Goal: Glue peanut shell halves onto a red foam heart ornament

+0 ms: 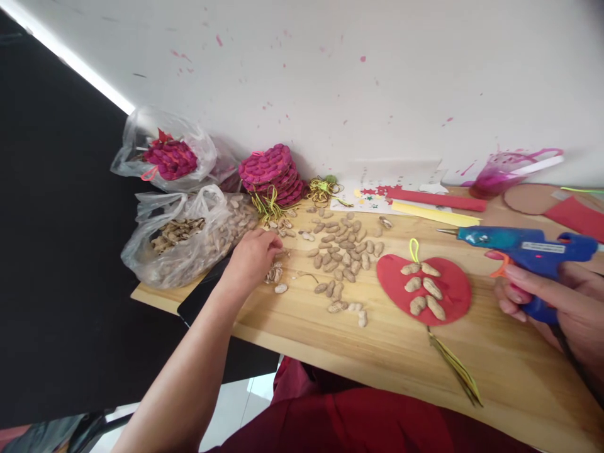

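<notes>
My right hand (552, 292) is wrapped round a blue hot glue gun (528, 242), fingers at its orange trigger. The metal nozzle points left, above a red heart-shaped piece (389, 277). Two columns of peanuts (433, 287) lie on the heart, which has a yellow-green loop (414, 250) at its top and a green tassel (455, 368) below. My left hand (252, 258) is down among peanuts and shells at the left, its fingers curled together. Whatever they pinch is hidden. Several loose peanuts (346, 245) are spread between the left hand and the heart.
At the left stand a plastic bag of peanuts (221, 233) and another bag (136, 148) with a purple piece inside. A stack of purple pieces (267, 167), cords (323, 189), red and yellow strips (434, 214) and a purple-stained cup (495, 173) line the wall.
</notes>
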A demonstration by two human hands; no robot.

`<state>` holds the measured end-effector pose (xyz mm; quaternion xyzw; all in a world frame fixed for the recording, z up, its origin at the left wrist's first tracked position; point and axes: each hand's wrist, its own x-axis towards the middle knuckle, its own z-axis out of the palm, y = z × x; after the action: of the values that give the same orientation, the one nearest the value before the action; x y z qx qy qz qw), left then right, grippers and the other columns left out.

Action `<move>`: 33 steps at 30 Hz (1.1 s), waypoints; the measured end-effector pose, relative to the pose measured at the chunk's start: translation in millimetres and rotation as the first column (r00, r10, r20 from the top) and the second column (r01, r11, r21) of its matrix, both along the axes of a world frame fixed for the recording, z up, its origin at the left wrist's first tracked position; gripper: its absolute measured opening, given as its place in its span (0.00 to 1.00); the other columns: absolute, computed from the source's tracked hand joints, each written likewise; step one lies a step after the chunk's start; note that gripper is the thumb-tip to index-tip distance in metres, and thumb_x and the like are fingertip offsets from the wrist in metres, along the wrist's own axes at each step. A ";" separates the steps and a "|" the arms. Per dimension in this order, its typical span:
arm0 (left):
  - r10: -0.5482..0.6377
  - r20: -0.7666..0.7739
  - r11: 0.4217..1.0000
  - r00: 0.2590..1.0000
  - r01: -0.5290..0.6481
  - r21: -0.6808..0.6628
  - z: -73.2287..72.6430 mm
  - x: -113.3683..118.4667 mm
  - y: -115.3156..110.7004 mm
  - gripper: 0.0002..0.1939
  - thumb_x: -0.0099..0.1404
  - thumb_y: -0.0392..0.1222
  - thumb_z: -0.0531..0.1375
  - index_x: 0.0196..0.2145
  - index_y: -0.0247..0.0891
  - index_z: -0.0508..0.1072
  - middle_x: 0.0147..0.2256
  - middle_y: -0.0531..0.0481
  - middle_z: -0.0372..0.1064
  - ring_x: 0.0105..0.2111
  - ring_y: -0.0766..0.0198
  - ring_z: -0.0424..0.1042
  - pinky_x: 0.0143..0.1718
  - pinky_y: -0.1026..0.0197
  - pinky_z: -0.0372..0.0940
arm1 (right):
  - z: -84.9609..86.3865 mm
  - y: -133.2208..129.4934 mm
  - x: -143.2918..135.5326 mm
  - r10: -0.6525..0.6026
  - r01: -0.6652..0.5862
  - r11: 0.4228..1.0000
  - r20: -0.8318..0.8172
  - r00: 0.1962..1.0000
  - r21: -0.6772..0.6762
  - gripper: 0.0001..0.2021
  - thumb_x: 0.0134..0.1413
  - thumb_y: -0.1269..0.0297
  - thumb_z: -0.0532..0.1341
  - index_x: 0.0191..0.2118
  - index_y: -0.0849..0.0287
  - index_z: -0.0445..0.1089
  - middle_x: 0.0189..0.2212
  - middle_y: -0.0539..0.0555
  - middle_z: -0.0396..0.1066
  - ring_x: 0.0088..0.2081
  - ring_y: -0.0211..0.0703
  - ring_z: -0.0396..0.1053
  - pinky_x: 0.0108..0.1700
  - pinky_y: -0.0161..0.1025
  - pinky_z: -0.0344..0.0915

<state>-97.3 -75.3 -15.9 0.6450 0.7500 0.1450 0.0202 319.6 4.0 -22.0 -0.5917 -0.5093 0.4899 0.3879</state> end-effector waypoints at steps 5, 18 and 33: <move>-0.031 0.074 0.996 0.997 0.025 0.084 1.1 7.2 -8.8 0.05 0.64 0.33 0.60 0.36 0.37 0.76 0.35 0.47 0.76 0.38 0.55 0.72 0.43 0.55 0.65 | 1.1 2.2 1.3 0.004 -0.003 1.000 0.029 1.000 -0.029 0.24 0.40 0.43 0.71 0.21 0.58 0.63 0.19 0.49 0.64 0.21 0.35 0.63 0.20 0.30 0.61; -0.099 0.004 0.977 0.995 0.097 0.192 -1.7 13.6 -10.6 0.08 0.66 0.33 0.58 0.37 0.35 0.78 0.37 0.44 0.77 0.39 0.52 0.73 0.44 0.52 0.66 | 11.1 4.1 -3.1 0.040 -0.050 0.994 -0.098 0.994 -0.096 0.25 0.29 0.46 0.76 0.26 0.57 0.67 0.18 0.47 0.63 0.20 0.37 0.64 0.20 0.33 0.60; -0.102 0.016 0.976 0.995 0.097 0.194 4.7 17.2 -29.9 0.08 0.67 0.35 0.60 0.42 0.38 0.78 0.39 0.45 0.78 0.41 0.53 0.73 0.46 0.51 0.67 | 8.2 0.9 -4.3 0.012 -0.012 1.000 0.035 0.999 -0.018 0.24 0.36 0.43 0.72 0.22 0.57 0.64 0.18 0.49 0.64 0.21 0.36 0.63 0.21 0.32 0.63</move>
<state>-80.1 -105.2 -11.2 0.6786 0.6990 0.2243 -0.0253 315.2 4.8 -13.8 -0.6004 -0.5152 0.4863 0.3709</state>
